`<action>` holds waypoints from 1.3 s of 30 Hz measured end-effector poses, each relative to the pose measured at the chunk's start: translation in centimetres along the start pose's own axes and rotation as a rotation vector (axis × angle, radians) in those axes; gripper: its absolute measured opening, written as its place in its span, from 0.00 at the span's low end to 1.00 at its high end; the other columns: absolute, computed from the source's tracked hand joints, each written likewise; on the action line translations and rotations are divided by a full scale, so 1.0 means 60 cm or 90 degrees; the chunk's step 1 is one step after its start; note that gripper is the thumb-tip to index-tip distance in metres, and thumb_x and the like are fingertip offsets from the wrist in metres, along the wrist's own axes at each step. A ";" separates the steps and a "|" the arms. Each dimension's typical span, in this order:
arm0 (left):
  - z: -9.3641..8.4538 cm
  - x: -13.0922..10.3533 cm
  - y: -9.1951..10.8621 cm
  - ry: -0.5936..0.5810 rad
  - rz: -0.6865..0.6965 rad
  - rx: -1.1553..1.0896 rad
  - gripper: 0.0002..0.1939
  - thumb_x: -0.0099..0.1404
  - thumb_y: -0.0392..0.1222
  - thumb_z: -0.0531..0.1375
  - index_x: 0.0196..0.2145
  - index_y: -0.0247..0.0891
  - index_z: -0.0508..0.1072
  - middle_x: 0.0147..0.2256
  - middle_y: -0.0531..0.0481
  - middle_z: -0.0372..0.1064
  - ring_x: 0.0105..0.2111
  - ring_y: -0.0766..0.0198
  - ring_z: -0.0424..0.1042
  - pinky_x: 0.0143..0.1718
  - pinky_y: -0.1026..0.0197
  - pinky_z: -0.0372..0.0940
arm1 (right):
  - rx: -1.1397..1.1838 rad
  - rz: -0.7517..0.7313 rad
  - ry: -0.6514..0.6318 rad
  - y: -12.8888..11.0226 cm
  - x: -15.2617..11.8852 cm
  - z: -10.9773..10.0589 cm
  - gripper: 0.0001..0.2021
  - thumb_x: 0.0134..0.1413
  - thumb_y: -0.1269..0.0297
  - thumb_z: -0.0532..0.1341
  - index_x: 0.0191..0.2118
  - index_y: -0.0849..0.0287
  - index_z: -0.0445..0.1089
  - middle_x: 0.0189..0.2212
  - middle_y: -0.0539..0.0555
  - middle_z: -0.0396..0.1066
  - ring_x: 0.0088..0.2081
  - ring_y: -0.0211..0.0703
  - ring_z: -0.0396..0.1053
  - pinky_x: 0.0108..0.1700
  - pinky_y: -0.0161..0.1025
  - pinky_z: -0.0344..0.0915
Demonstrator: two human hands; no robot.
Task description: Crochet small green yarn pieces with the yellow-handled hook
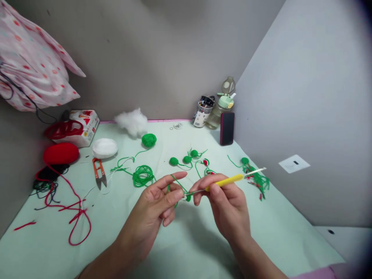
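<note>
The left hand [155,201] pinches the small green piece [188,198], yarn [178,183] strung over a raised finger! The right hand [228,195] grips the yellow-handled hook [225,181], tip meeting the piece, right between both hands, above the desk [186,248].

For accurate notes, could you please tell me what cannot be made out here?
Head view:
Green piece by left hand: stitches too small.
Red-and-green piece: partly hidden by right hand.
Jar label: print too small.
Spotted cloth: cut off by left edge.
</note>
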State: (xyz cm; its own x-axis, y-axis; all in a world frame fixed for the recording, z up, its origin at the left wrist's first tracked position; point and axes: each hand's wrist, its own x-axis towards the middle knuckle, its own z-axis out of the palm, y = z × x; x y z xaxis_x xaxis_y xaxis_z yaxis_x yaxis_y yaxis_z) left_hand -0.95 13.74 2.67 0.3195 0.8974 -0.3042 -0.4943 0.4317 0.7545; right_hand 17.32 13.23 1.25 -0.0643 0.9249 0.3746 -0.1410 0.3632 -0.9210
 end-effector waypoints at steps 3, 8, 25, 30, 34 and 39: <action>0.001 -0.002 -0.006 0.028 0.029 -0.002 0.21 0.60 0.41 0.77 0.51 0.43 0.83 0.30 0.58 0.68 0.19 0.79 0.53 0.18 0.73 0.51 | -0.239 -0.188 -0.031 0.001 -0.008 -0.002 0.12 0.73 0.69 0.57 0.51 0.52 0.77 0.39 0.56 0.82 0.37 0.45 0.80 0.39 0.43 0.79; 0.000 -0.003 -0.014 -0.009 -0.043 -0.074 0.27 0.57 0.44 0.78 0.53 0.39 0.81 0.23 0.62 0.60 0.18 0.79 0.46 0.17 0.73 0.47 | -0.499 -0.404 -0.140 0.010 -0.016 -0.004 0.22 0.67 0.75 0.62 0.61 0.49 0.75 0.46 0.57 0.82 0.45 0.49 0.81 0.45 0.43 0.81; 0.002 -0.005 0.000 -0.004 -0.061 -0.069 0.24 0.58 0.42 0.77 0.52 0.38 0.84 0.27 0.59 0.64 0.17 0.81 0.43 0.16 0.72 0.42 | -0.270 -0.225 0.022 0.008 -0.012 -0.004 0.16 0.69 0.74 0.62 0.53 0.49 0.81 0.40 0.54 0.80 0.40 0.42 0.77 0.43 0.40 0.76; -0.001 -0.004 0.004 0.010 -0.010 -0.044 0.14 0.60 0.41 0.76 0.45 0.42 0.86 0.29 0.58 0.66 0.17 0.82 0.45 0.17 0.73 0.43 | 0.027 -0.043 0.045 -0.006 0.013 -0.003 0.09 0.70 0.60 0.63 0.41 0.53 0.82 0.31 0.52 0.76 0.28 0.39 0.71 0.30 0.38 0.72; 0.001 -0.006 -0.006 0.011 0.001 0.004 0.17 0.60 0.41 0.76 0.48 0.47 0.86 0.31 0.58 0.67 0.18 0.81 0.48 0.18 0.73 0.45 | -0.056 -0.062 -0.017 -0.003 0.012 0.006 0.06 0.68 0.63 0.66 0.42 0.52 0.84 0.35 0.55 0.82 0.38 0.44 0.77 0.41 0.42 0.76; -0.001 -0.004 -0.003 -0.019 -0.030 -0.006 0.16 0.62 0.42 0.75 0.48 0.44 0.85 0.29 0.58 0.66 0.17 0.81 0.46 0.18 0.72 0.45 | 0.027 0.000 -0.008 -0.003 0.003 0.003 0.10 0.73 0.60 0.61 0.43 0.54 0.80 0.36 0.54 0.81 0.31 0.40 0.76 0.36 0.40 0.76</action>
State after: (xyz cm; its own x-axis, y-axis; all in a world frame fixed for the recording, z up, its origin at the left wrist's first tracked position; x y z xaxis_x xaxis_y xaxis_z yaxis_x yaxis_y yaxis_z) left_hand -1.00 13.43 2.60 0.3667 0.8732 -0.3209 -0.4862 0.4739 0.7341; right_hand 17.14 13.29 1.48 -0.0762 0.9236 0.3757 -0.1822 0.3576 -0.9159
